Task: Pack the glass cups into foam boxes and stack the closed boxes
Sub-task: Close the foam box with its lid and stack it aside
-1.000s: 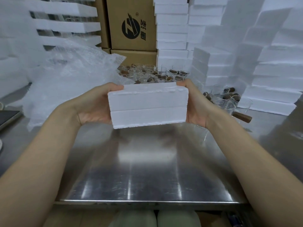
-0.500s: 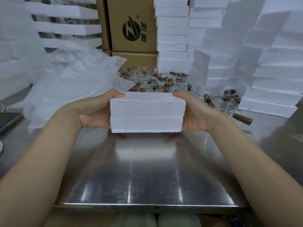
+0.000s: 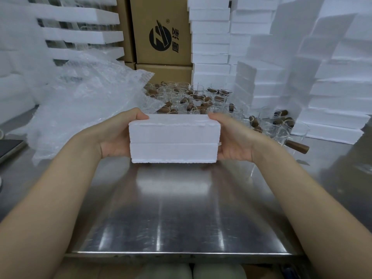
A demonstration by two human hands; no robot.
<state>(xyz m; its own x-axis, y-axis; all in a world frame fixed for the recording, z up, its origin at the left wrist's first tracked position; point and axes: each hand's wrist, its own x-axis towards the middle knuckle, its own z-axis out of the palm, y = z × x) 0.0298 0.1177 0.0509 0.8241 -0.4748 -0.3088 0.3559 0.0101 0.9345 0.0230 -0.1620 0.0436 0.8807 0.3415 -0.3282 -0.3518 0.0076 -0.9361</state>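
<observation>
Foam box (image 3: 174,137), closed, was held at both ends, left grip (image 3: 114,135) and right grip (image 3: 234,137) curled round it, low over the middle of the steel surface (image 3: 177,208); glass cups (image 3: 193,97) clustered by the far edge.

One left hand (image 3: 114,137) and one right hand (image 3: 235,139) held one closed foam box (image 3: 174,137), made of two halves. One heap of bubble wrap (image 3: 86,97) lay on one steel table (image 3: 181,208). At least three cardboard cartons (image 3: 161,31) stood behind. The glass cups (image 3: 198,99) numbered well over a dozen and the stacked foam boxes (image 3: 210,37) dozens, both too crowded to count exactly.
</observation>
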